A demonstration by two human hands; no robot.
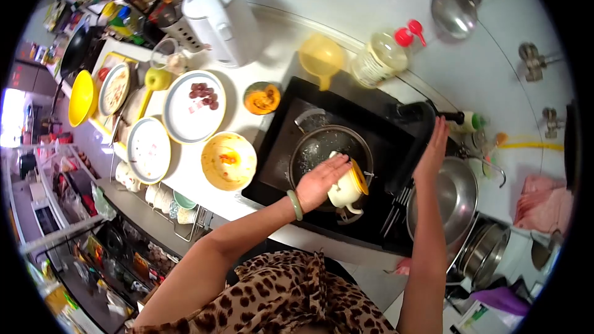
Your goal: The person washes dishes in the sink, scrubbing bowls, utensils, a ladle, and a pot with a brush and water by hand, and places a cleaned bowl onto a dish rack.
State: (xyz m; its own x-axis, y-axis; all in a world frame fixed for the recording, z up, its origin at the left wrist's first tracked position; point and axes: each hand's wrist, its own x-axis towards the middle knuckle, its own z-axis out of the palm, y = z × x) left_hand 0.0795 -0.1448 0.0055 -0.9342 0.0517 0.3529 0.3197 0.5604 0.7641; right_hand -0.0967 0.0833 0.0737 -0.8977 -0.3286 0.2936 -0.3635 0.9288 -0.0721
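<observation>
My left hand (320, 180), with a green bangle on its wrist, is closed around a small cream pot with a yellow rim (344, 190). The little pot is tipped over a steel pan (331, 148) on the black stove (281, 130). Clear liquid and small bubbles show inside that pan. My right hand (432, 148) lies with fingers stretched out flat along the edge of a black pan (411, 151). This black pan stands tilted, nearly edge-on, at the stove's right side; its handle points right. The thumb of my right hand is hidden.
A yellow bowl (228, 162), a cut pumpkin (262, 98) and a plate with dark red pieces (176, 108) stand left of the stove. Behind are a white kettle (219, 21), a yellow strainer (321, 55) and an oil bottle (378, 59). A steel wok (455, 201) is at right.
</observation>
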